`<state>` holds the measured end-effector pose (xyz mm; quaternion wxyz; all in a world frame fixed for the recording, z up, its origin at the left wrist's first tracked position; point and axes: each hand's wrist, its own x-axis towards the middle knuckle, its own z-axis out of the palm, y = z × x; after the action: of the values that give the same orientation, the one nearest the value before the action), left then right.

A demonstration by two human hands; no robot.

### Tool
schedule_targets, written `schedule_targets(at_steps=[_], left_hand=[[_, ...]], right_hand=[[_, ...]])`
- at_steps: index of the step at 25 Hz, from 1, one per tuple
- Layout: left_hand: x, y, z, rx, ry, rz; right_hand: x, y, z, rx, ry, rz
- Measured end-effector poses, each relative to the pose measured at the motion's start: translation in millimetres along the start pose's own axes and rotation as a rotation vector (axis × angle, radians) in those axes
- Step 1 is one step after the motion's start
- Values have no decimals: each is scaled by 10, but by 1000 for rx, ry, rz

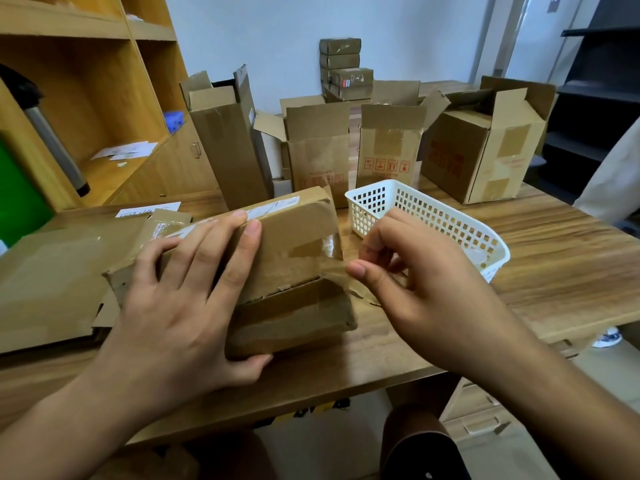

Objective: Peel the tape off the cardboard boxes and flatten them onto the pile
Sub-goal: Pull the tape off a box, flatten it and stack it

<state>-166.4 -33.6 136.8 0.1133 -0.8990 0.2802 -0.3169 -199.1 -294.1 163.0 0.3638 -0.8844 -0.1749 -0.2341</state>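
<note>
A small brown cardboard box point(294, 258) stands tilted on the wooden table point(554, 271) in front of me. My left hand point(187, 292) grips it, fingers spread over its top face and thumb under its near edge. My right hand point(415, 271) pinches a strip of clear tape point(341, 271) that is lifted off the box's right end. A pile of flattened cardboard point(52, 271) lies on the table to the left.
A white plastic basket point(433, 216) sits just right of the box, with bits of tape inside. Several opened cardboard boxes point(388, 147) stand across the back of the table. A wooden shelf unit point(104, 98) rises at left. Another person's sleeve point(613, 181) shows at right.
</note>
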Motion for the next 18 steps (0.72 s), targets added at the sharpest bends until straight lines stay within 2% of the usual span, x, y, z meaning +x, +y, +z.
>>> schedule_targets(at_steps=[3, 7, 10, 12, 18], left_hand=[[-14, -50, 40, -17, 6, -2], [-162, -243, 93, -73, 36, -70], [-241, -249, 161, -35, 39, 42], [-223, -248, 169, -49, 44, 39], [-331, -200, 232, -36, 95, 93]], right_hand=[[-70, 75, -102, -1, 30, 13], [-153, 355, -555, -44, 179, 136], [-235, 405, -621, 45, 71, 159], [-258, 355, -563, 127, 24, 154], [-221, 418, -620, 245, 165, 191]])
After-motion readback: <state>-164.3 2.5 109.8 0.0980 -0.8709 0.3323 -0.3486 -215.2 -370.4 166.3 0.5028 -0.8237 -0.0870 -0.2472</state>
